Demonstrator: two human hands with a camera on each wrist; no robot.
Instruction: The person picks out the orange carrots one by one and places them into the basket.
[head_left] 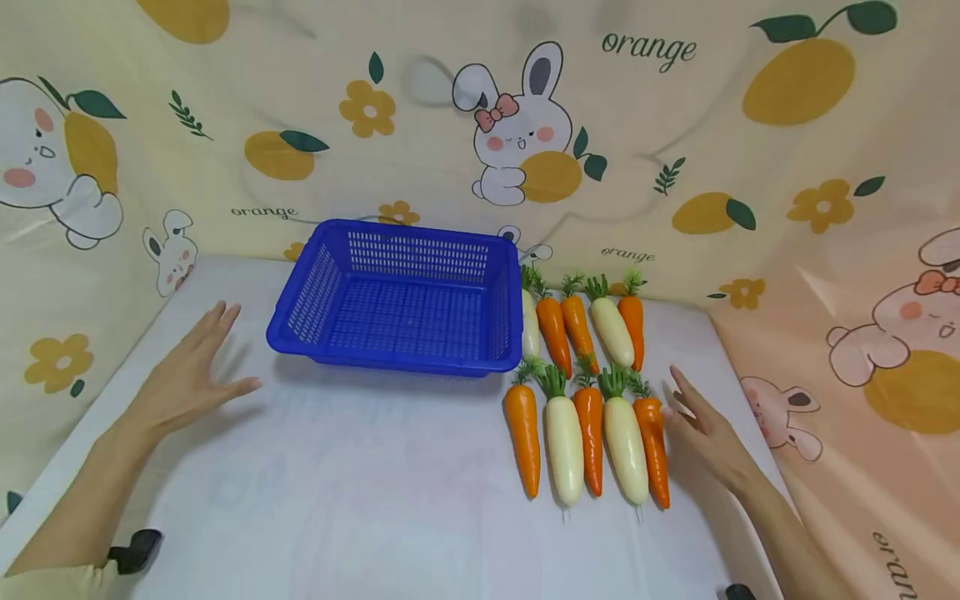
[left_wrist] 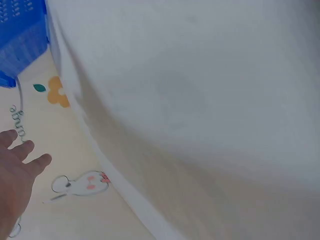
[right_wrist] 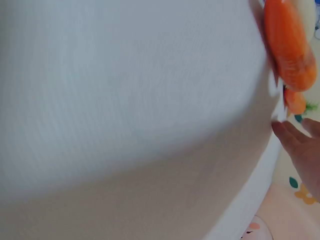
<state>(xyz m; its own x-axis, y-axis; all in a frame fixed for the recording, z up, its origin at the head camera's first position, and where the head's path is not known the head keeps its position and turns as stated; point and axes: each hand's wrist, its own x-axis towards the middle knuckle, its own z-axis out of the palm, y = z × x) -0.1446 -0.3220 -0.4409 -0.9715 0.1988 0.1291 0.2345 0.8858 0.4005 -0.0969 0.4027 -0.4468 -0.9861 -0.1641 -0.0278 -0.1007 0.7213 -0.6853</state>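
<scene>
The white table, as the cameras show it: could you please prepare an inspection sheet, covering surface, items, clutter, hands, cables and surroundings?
Surface: white table, with shadows near both hands.
Job's things: blue basket towards the back; to its right, six carrots and four white radishes in two rows of five; the basket partly hides one back-row radish.
Clutter: nothing seen.
Hands: left hand left of the basket, apart from it, holding nothing; right hand beside the rightmost front carrot, holding nothing; contact cannot be told.
Cables: nothing seen.
Surroundings: printed cloth behind the table and at both sides.
</scene>
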